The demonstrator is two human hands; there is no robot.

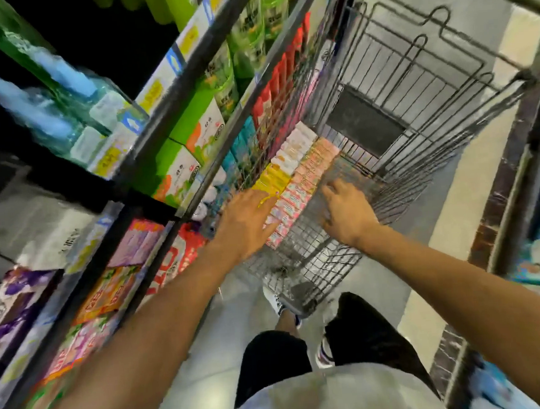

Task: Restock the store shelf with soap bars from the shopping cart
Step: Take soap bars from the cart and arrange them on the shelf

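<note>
Soap bars (302, 183) are all sitting in the shopping cart (415, 104), so everything below is placed relative to that cart. Biggest thing around is the store shelf (149, 139), running right along the cart's left side and packed with green bottles, blue bottles and boxed stuff. The cart itself is wire mesh, with its far flap folded down at the end away from the person. Inside it, against the wall next to the shelf, the bars are lined up in rows: a long pinkish row down the middle of the floor, white ones at the far end, and a few yellow ones (270, 180) nearest the shelf-side wall.

Both arms reach in from the near end of the cart. The left hand (247, 222) has its fingers straight and spread, lying flat over the near end of the yellow and pink rows, not curled round anything that I can see. The right hand (349, 211) is on the pink row's other side, fingers loosely spread over the mesh floor, holding nothing. It's blurry though.
</note>
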